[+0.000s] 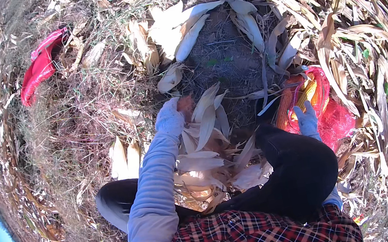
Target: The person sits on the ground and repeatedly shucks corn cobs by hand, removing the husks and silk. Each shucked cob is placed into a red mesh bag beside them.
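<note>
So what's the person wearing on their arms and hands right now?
Both hands are gloved: the left hand in a pale, whitish knit glove, the right hand in a light blue one. The left sleeve is ribbed, pale grey-blue fabric, emerging from a red-and-black plaid shirt.

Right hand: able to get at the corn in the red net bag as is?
Probably yes. The right hand is already at the red net bag, beside the corn; nothing visible lies between them.

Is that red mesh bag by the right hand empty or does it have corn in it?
Not empty: yellow corn ears show through the red mesh bag beside the right hand.
</note>
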Demonstrator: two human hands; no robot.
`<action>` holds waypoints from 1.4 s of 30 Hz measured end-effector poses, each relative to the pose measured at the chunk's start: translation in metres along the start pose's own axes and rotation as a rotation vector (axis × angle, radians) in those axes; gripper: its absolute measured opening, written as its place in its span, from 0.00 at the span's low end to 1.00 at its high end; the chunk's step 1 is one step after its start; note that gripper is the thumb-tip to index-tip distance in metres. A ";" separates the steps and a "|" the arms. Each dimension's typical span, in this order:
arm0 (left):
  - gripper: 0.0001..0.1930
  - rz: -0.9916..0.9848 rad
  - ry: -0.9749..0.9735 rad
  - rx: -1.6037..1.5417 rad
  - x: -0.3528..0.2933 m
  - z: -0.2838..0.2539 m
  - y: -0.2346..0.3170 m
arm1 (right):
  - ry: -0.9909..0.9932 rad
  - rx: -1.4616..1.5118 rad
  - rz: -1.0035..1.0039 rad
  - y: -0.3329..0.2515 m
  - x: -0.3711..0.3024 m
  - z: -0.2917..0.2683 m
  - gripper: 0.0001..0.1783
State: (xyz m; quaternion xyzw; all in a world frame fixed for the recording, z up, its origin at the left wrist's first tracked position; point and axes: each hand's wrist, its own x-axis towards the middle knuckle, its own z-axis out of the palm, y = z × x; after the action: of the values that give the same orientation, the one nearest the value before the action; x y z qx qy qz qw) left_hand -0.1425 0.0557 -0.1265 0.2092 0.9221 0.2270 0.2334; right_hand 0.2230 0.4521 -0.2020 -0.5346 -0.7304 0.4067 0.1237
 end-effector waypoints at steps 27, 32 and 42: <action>0.17 -0.125 0.035 -0.478 0.080 0.019 -0.144 | -0.333 0.508 -0.040 -0.128 -0.031 -0.029 0.25; 0.15 -0.065 0.074 -0.701 0.038 0.000 -0.066 | -0.401 0.695 -0.233 -0.253 -0.075 -0.106 0.23; 0.15 0.245 0.157 -0.870 -0.064 -0.134 0.025 | -0.826 1.032 -0.318 -0.379 -0.238 -0.041 0.25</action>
State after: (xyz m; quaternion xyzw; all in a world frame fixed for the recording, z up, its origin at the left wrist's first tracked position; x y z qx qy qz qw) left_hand -0.1547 0.0018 0.0136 0.1814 0.7244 0.6342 0.2003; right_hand 0.0849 0.2238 0.1602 -0.0940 -0.4996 0.8509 0.1320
